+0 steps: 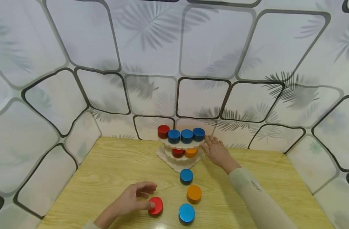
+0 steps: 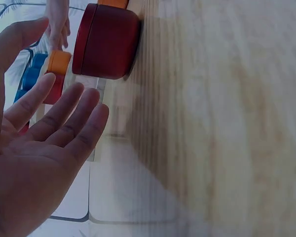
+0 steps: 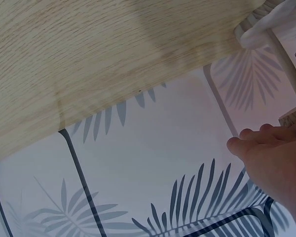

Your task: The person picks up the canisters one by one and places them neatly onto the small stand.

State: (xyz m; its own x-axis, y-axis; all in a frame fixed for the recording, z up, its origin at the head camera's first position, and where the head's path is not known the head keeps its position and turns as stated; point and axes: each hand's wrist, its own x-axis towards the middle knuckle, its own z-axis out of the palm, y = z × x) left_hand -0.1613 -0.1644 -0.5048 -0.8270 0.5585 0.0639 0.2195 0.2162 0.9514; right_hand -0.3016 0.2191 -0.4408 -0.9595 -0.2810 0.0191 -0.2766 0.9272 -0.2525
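Leftmost, a pale wall (image 1: pixel 8 133) patterned with dark-outlined blocks and grey leaves rises beside a wood-grained table (image 1: pixel 106 165) and runs on behind it. At the bottom of the frame, left of centre, is the person's left hand (image 1: pixel 131 198), its fingers spread in a relaxed, wide pose around no object. Its thumb overlaps the top of a near red tin (image 1: pixel 156 206); whether they touch cannot be told. The left wrist view shows the palm facing up toward the camera, with that tin at the upper middle.

Around the middle of the frame stands a tiered stand (image 1: pixel 178 165) with scalloped edges. Its top tier bears, left to right, a red tin at the end (image 1: pixel 163 131) and three blue tins (image 1: pixel 187 136). Below them, the middle tier bears a shaded red tin (image 1: pixel 178 153) and, just to its right, an orange tin (image 1: pixel 191 152). In front, a loose column runs down to the lower centre: a small blue tin (image 1: pixel 186 176), a loose orange tin (image 1: pixel 194 194) and a bottom blue tin (image 1: pixel 187 213), all apart.

Right of centre, the right hand (image 1: pixel 218 152) reaches to the top tier's right edge, fingers fairly straight; any pressure there cannot be told. A pale sleeve (image 1: pixel 260 197) with small lettering stretches to the lower right.
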